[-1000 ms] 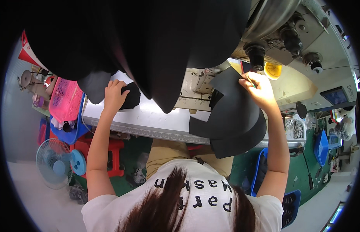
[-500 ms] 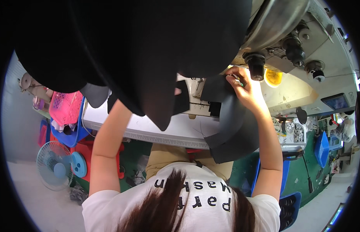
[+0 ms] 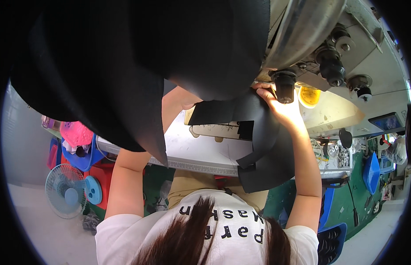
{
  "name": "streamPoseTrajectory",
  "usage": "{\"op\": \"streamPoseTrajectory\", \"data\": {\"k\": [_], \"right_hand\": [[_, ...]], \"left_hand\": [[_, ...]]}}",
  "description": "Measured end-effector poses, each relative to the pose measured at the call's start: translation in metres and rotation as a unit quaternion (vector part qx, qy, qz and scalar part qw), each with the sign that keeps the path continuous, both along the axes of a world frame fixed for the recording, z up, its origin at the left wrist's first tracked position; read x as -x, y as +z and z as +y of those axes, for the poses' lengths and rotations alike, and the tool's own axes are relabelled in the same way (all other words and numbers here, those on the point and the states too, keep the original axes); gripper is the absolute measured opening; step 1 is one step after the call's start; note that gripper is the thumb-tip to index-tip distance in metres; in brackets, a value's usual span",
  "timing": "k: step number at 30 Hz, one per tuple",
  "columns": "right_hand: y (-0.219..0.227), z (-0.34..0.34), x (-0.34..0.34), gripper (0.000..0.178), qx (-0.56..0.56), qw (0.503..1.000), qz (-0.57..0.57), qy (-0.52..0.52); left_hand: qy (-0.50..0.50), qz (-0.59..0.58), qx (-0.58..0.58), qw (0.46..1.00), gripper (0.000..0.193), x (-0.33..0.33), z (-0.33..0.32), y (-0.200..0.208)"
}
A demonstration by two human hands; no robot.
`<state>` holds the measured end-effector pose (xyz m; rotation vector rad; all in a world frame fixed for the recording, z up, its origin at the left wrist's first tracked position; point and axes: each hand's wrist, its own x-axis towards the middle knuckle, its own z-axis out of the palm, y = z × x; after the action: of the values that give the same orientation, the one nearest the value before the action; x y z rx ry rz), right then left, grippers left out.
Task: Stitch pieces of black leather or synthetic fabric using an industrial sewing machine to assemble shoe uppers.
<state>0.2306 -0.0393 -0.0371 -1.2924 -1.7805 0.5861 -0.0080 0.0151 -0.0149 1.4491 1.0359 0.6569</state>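
Note:
Large black sheet pieces (image 3: 205, 48) fill the upper left and hide much of the work. At the sewing machine (image 3: 298, 39), a cut black sheet piece (image 3: 265, 128) with a rectangular notch hangs over the table's front edge. My right hand (image 3: 276, 104) is beside the machine's black knob, its thumb and fingers closed on the upper edge of this piece. My left hand (image 3: 184, 100) is near the piece's left end, partly behind the hanging black sheet. Its fingers are mostly hidden, so its grip cannot be made out. The needle area is covered too.
A ruler strip (image 3: 201, 167) runs along the white table's front edge. At left stand a pink basket (image 3: 76, 134), a blue bin (image 3: 88, 159) and a fan (image 3: 66, 194). A yellow round dish (image 3: 309, 96) lies right of my right hand; blue crates (image 3: 332, 243) stand lower right.
My left hand has come rightward from behind the sheet. The notched piece's left part has swung lower and left. A small white-and-green item in my right fingers no longer shows.

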Motion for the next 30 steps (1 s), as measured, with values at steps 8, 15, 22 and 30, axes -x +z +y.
{"op": "streamPoseTrajectory", "data": {"k": [8,15,22,30], "right_hand": [[-0.006,0.009,0.013,0.011,0.012,1.000,0.004,0.008],[-0.023,0.009,-0.006,0.018,0.009,0.995,-0.061,-0.084],[-0.023,0.007,-0.006,0.022,-0.045,0.984,-0.104,-0.136],[-0.005,0.007,0.000,0.026,0.020,0.987,-0.127,-0.092]], "left_hand": [[0.050,-0.043,0.048,0.997,0.075,0.020,-0.012,0.005],[0.034,-0.078,0.046,0.995,0.066,0.000,0.007,-0.012],[-0.014,0.063,-0.040,0.997,0.038,-0.006,0.006,-0.006],[0.019,0.007,-0.012,1.000,0.042,0.003,0.010,-0.012]]}}
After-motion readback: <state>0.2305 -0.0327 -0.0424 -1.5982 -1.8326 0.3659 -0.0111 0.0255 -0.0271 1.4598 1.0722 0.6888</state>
